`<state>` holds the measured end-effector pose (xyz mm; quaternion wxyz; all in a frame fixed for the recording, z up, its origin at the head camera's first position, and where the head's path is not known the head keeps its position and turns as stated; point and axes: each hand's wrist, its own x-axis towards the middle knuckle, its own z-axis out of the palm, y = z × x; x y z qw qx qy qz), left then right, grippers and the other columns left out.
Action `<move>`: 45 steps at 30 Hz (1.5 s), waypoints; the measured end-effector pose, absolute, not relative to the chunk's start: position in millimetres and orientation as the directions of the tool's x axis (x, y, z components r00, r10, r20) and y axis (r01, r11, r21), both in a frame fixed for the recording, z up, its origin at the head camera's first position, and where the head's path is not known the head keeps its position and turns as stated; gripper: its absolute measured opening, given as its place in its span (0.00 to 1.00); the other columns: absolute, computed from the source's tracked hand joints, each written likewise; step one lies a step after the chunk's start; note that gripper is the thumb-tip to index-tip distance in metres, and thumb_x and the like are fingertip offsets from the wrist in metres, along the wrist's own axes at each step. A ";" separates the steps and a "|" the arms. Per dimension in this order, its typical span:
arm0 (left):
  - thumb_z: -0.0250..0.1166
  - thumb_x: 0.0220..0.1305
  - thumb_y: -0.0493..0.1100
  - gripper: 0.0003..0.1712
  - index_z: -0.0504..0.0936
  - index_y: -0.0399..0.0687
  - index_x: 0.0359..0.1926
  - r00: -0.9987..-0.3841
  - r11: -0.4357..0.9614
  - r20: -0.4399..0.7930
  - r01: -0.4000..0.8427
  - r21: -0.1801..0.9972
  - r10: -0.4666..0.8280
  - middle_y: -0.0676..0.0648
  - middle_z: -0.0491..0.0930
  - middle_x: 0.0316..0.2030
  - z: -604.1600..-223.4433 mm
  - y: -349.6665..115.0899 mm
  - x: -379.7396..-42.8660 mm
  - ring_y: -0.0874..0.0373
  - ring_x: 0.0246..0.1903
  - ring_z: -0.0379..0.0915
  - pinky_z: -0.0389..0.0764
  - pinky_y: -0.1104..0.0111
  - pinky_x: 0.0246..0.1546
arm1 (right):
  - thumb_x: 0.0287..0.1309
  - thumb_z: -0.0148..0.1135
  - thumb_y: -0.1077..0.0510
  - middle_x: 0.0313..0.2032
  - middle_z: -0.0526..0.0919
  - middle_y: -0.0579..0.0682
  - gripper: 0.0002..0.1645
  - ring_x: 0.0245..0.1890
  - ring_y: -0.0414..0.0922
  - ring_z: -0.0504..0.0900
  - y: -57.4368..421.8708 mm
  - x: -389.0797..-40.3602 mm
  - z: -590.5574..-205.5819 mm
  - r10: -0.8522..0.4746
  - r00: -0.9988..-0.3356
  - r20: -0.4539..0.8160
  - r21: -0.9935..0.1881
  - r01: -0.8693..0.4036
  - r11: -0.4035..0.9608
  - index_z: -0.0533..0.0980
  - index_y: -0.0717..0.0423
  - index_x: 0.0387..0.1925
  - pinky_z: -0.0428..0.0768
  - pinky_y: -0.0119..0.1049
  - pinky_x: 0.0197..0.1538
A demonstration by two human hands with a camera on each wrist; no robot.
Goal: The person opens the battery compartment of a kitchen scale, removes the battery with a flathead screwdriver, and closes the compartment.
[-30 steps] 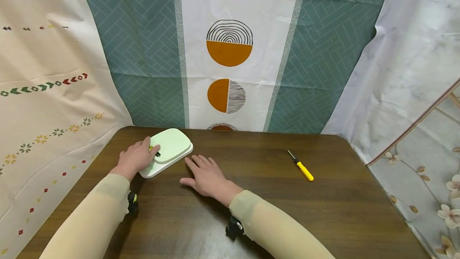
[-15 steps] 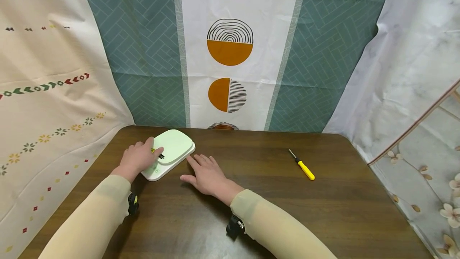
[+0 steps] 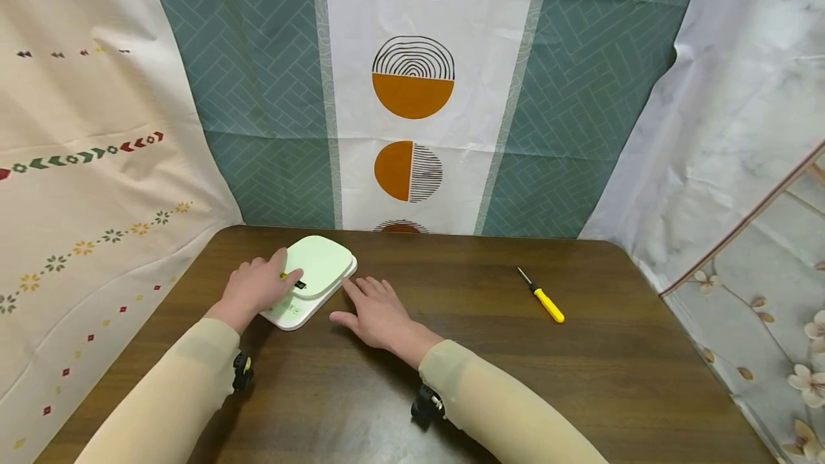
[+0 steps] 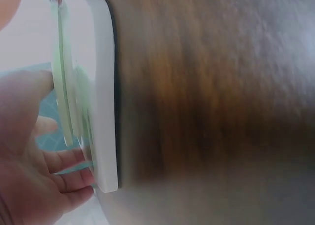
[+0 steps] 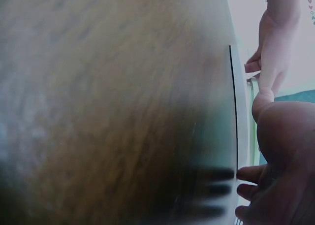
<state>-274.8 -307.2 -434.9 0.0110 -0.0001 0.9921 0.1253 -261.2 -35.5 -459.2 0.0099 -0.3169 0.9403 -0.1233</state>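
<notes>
A white kitchen scale (image 3: 293,313) with a pale green weighing plate (image 3: 325,263) lies at the table's back left. My left hand (image 3: 254,285) grips its left side. The thumb lies on the plate near a small dark label, and in the left wrist view the bent fingers (image 4: 74,180) reach the edge of the base. Flat and palm down, my right hand (image 3: 380,315) has its fingertips right at the scale's right edge. In the right wrist view those straight fingers (image 5: 251,173) point at the side of the base.
A yellow-handled screwdriver (image 3: 546,303) lies at the right of the brown wooden table (image 3: 451,285), its shaft pointing back and left. Patterned cloths (image 3: 277,92) hang along the back and both sides.
The scale has slid a little to the right and towards me, with my left hand moving along with it. My right hand has shifted slightly right, staying by its edge. The screwdriver has not moved.
</notes>
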 end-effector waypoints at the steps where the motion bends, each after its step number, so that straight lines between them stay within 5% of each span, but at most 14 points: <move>1: 0.56 0.84 0.64 0.49 0.58 0.29 0.83 -1.000 0.970 -0.024 -0.001 0.245 0.005 0.15 0.71 0.67 -434.5 -305.7 -274.3 0.13 0.62 0.68 0.68 0.25 0.62 | 0.83 0.51 0.29 0.80 0.70 0.57 0.46 0.82 0.56 0.64 -34.6 -261.1 -459.1 -0.600 -0.798 0.057 -0.240 -0.594 0.768 0.61 0.49 0.87 0.59 0.54 0.83; 45: 0.65 0.81 0.57 0.34 0.77 0.35 0.72 -0.992 0.983 0.077 0.112 0.147 0.102 0.25 0.84 0.50 -437.7 -224.0 -238.9 0.26 0.48 0.83 0.80 0.32 0.51 | 0.85 0.53 0.34 0.77 0.74 0.58 0.43 0.80 0.57 0.69 13.0 -250.1 -450.6 -0.587 -0.807 0.067 -0.396 -0.562 0.726 0.67 0.58 0.83 0.62 0.53 0.82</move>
